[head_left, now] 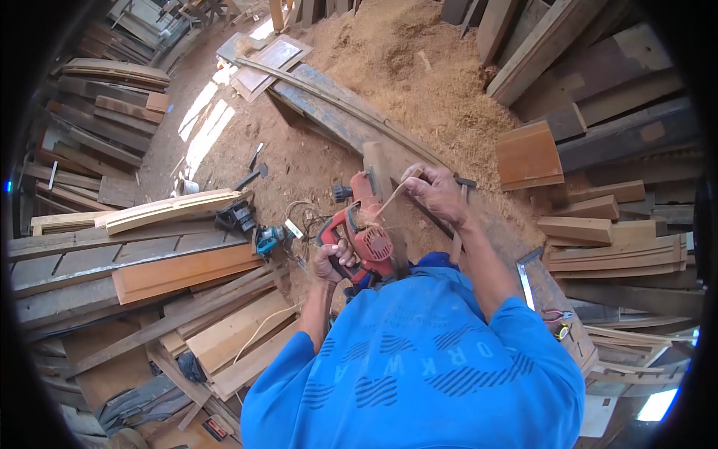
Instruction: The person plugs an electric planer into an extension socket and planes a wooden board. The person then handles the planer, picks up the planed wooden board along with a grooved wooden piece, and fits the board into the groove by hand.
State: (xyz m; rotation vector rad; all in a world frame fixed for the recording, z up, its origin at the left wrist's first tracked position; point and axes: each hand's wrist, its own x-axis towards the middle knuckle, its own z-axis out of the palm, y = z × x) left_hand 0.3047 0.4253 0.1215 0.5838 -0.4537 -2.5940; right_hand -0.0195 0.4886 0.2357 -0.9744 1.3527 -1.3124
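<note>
A red electric planer (372, 245) is right in front of my body, by the edge of the workbench (493, 224). My left hand (336, 260) is wrapped round its rear handle. Above the planer's far side, my right hand (435, 196) pinches a thin wooden strip (393, 196), whose lower end reaches down to the planer's body, where some shavings cling. Just beyond the planer, a narrow piece of wood (375, 159) stands out past its front. The planer's underside is hidden from me.
Sawdust (407, 56) is heaped behind the bench. A panel (271, 66) lies on its far end; a metal square (526, 280) and pliers (555, 315) lie to the right. A teal power tool (271, 239) sits at left, with stacked boards (187, 273) on both sides.
</note>
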